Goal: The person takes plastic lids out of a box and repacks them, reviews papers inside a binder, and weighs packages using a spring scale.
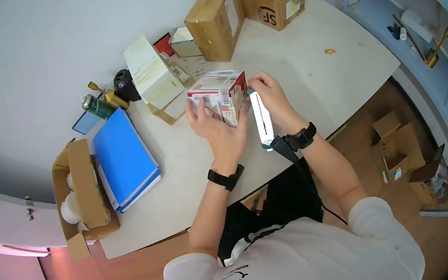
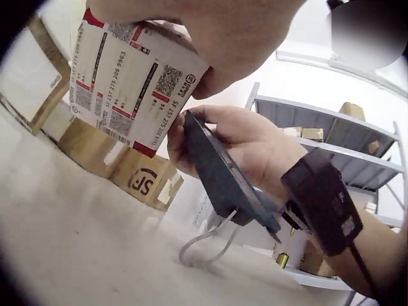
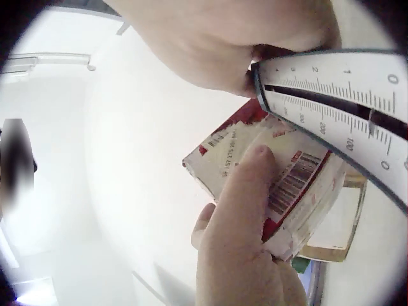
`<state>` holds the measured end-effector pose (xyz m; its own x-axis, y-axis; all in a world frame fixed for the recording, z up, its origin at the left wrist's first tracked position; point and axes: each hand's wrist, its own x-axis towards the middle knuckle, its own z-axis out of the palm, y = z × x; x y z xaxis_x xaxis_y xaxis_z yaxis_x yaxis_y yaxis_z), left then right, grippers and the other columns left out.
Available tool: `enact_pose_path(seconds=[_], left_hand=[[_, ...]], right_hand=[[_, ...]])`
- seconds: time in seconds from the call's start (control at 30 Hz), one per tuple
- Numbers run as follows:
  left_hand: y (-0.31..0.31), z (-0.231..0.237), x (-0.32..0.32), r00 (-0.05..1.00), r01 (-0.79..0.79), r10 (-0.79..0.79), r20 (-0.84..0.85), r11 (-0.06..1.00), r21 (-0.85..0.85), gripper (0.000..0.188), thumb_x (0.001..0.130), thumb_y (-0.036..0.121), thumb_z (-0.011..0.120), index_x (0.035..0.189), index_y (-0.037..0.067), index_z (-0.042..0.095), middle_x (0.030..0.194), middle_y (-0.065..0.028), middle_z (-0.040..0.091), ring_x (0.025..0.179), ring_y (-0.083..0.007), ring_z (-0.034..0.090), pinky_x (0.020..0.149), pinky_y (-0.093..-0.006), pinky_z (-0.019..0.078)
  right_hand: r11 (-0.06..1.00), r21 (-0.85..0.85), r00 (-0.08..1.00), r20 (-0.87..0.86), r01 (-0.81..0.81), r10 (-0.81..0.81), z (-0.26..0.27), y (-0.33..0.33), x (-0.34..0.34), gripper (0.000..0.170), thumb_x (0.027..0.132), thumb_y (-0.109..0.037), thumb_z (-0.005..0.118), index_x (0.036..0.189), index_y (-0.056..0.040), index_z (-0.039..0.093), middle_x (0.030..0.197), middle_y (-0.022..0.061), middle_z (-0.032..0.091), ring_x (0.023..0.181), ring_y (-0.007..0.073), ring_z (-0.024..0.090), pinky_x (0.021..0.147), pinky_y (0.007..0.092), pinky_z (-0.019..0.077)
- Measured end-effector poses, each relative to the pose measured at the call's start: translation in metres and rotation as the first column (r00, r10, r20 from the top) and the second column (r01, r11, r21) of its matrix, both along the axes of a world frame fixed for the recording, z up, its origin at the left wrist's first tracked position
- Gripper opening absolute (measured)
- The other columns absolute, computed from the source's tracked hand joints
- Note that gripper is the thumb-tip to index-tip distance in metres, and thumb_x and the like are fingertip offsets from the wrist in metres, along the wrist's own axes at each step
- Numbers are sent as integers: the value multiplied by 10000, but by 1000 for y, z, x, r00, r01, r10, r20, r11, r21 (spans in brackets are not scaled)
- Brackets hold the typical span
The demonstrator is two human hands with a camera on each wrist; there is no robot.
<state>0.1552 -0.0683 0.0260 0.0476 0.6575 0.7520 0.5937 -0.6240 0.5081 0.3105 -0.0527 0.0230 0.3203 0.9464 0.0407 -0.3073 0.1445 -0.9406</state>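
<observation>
A small box covered in red and white shipping labels is gripped by my left hand, thumb on one side and fingers on another. My right hand pinches one end of a long white scale with a dark green edge. In the right wrist view, graduations and numbers show on the scale, which partly covers the box. The left wrist view shows a bent metal wire at the scale's lower end. Box and scale are close together; whether they touch I cannot tell.
Cardboard boxes stand at the table's back. To the left are a blue binder, a green bottle and an open carton. A metal shelf stands right of the table. Open cartons lie on the floor.
</observation>
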Motion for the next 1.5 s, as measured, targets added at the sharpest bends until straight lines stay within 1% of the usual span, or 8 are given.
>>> enact_pose_path(seconds=[0.47,0.63,0.8,1.03,1.1,1.23,1.43,1.5], left_hand=[[3,5,22,975,-6,-2,-221,999,-36,873,687,224,787,1410,5,350,1529,-324,225,1375,-489,263,1114,-575,211],[18,-2,-1,992,59,-68,-104,994,-88,823,751,236,766,1407,-21,340,1529,-337,213,1409,-490,234,1133,-564,225],[44,-13,0,990,91,-98,-103,994,-67,794,818,220,716,1423,-75,296,1527,-350,200,1416,-494,227,1146,-558,221],[96,-21,24,986,51,-43,-161,998,44,812,844,241,704,1466,-57,274,1547,-349,161,1373,-557,212,1131,-630,201],[109,-25,25,984,7,-3,-180,1000,24,822,844,248,709,1478,-37,269,1556,-336,151,1364,-571,208,1121,-655,198],[118,-27,20,966,-101,86,-244,994,-48,840,854,251,707,1498,-31,247,1567,-321,155,1387,-559,185,1140,-654,172],[121,-34,20,958,-146,128,-258,988,-55,847,827,261,723,1499,3,276,1589,-299,146,1413,-572,162,1124,-705,169],[120,-35,23,958,-152,136,-253,987,-46,851,820,261,726,1497,4,281,1591,-296,151,1421,-567,159,1128,-707,163]], right_hand=[[947,-296,848,-527,-127,-51,-50,43,43,142,959,-155,531,961,-17,561,813,105,590,712,235,607,655,381,513],[952,-305,995,85,-27,56,-51,37,57,258,929,-241,608,934,16,639,805,97,644,675,224,635,611,356,498],[962,-271,749,644,37,153,-51,42,79,348,883,-320,653,894,19,727,752,122,695,700,218,662,679,333,513],[918,-396,629,709,-19,319,-43,48,91,338,903,-293,649,881,32,738,669,58,635,622,133,583,586,296,459],[908,-418,536,773,28,339,-34,45,89,355,860,-319,634,868,18,746,797,212,715,784,342,706,760,408,538],[911,-405,306,879,78,365,-12,53,90,331,862,-308,628,885,1,745,863,232,717,869,378,702,816,440,540],[980,156,223,958,124,-181,67,104,57,671,877,-494,664,1295,16,538,1248,311,585,1101,473,604,901,505,514],[970,57,355,924,238,-141,113,122,25,825,855,-607,654,1427,-41,471,1390,314,472,1224,458,551,1019,458,467]])
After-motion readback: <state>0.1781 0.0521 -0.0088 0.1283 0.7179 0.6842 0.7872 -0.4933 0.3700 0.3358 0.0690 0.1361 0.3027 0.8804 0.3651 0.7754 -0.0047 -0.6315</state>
